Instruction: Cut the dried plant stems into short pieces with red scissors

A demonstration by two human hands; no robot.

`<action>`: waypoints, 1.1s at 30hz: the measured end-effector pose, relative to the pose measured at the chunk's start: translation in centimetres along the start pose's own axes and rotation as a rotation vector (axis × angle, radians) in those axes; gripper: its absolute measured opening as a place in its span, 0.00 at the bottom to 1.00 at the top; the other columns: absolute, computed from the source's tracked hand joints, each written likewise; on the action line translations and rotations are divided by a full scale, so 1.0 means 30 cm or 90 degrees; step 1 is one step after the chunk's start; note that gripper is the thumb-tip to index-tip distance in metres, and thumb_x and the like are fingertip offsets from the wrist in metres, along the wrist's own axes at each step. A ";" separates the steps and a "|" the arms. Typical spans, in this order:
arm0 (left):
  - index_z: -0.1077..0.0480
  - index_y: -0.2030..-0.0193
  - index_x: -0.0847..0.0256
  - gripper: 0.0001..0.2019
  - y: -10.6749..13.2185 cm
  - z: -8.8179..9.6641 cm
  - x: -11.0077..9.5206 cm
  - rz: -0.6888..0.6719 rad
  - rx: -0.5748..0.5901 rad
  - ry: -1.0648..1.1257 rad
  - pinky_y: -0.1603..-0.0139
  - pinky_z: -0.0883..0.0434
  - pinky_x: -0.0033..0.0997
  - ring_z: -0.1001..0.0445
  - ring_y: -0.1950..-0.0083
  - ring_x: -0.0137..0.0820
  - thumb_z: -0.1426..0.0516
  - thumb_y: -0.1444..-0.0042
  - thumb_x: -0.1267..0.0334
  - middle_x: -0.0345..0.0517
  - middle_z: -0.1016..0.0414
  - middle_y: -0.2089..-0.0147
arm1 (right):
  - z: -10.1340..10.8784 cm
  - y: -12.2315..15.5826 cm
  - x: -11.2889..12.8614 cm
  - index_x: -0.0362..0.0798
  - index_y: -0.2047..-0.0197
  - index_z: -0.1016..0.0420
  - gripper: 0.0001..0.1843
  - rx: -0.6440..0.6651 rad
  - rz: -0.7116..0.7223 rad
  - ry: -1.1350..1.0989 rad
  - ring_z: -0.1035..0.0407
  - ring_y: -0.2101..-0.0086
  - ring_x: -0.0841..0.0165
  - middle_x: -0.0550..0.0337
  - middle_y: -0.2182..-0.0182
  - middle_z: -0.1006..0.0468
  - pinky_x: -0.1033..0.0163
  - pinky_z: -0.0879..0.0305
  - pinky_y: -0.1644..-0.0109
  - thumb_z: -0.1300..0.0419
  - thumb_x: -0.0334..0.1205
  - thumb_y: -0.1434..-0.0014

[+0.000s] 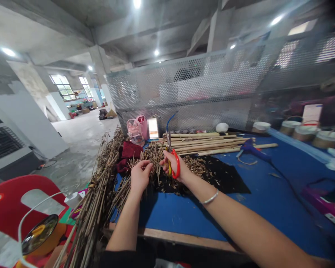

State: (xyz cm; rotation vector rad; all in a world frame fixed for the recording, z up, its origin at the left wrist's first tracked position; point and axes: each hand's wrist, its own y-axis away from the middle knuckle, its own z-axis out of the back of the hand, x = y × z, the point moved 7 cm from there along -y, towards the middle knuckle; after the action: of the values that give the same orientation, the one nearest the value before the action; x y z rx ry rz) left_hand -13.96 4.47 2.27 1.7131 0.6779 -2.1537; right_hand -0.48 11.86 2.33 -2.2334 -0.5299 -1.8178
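My right hand (170, 163) is wrapped around a pair of scissors (176, 166) with red and yellow handles, its blades pointing up. Just left of it, my left hand (141, 175) is closed in a pinch; whatever is between thumb and fingers is too small to make out. Dried plant stems with seed heads (156, 154) stand right behind and between both hands. Short cut bits of the dried plant (195, 165) lie scattered over a black cloth (234, 180) on the blue table (181, 219).
A large bundle of dried stems (93, 197) leans at the table's left edge. Pale sticks (209, 143) lie along the back. At the right are a blue glue gun (252, 149) with its cord and several tubs (290, 126). A perforated metal screen (184, 89) rises behind.
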 end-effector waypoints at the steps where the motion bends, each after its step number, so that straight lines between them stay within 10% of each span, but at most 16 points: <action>1: 0.28 0.65 0.64 0.13 0.007 -0.018 0.003 0.002 0.012 0.012 0.73 0.33 0.25 0.28 0.72 0.29 0.40 0.56 0.58 0.46 0.26 0.72 | -0.002 -0.012 0.006 0.47 0.75 0.40 0.19 -0.023 0.032 0.005 0.40 0.86 0.76 0.63 0.82 0.29 0.71 0.46 0.85 0.43 0.55 0.52; 10: 0.30 0.66 0.65 0.13 0.035 -0.115 0.083 0.066 0.031 0.191 0.75 0.33 0.23 0.31 0.74 0.25 0.39 0.58 0.60 0.43 0.28 0.72 | -0.028 -0.100 -0.047 0.48 0.76 0.41 0.19 -0.101 0.083 -0.008 0.41 0.83 0.76 0.69 0.85 0.33 0.70 0.45 0.81 0.35 0.47 0.62; 23: 0.37 0.70 0.64 0.11 0.055 0.033 0.087 0.132 -0.210 0.562 0.77 0.33 0.16 0.29 0.75 0.21 0.38 0.57 0.67 0.37 0.32 0.75 | -0.053 -0.160 -0.065 0.48 0.76 0.42 0.21 -0.058 -0.029 0.050 0.36 0.85 0.72 0.61 0.83 0.30 0.67 0.40 0.83 0.51 0.57 0.44; 28: 0.37 0.68 0.63 0.15 0.095 0.023 0.072 0.105 -0.177 0.568 0.80 0.34 0.15 0.29 0.75 0.21 0.36 0.60 0.64 0.36 0.32 0.74 | -0.021 -0.142 -0.012 0.48 0.74 0.37 0.19 -0.083 0.049 0.139 0.36 0.84 0.73 0.66 0.82 0.32 0.69 0.43 0.80 0.34 0.50 0.60; 33: 0.36 0.65 0.62 0.19 0.145 -0.029 0.087 0.124 -0.104 0.532 0.81 0.36 0.15 0.30 0.76 0.21 0.34 0.63 0.60 0.35 0.33 0.74 | -0.070 -0.069 0.064 0.49 0.73 0.41 0.19 0.008 0.163 0.082 0.36 0.83 0.75 0.64 0.76 0.27 0.71 0.47 0.83 0.37 0.51 0.57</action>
State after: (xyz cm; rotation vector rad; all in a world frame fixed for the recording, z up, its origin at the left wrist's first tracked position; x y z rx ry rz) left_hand -11.63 1.42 -1.16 2.4427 0.7965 -1.1570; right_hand -2.88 13.22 4.54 -2.0491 -0.2204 -1.8021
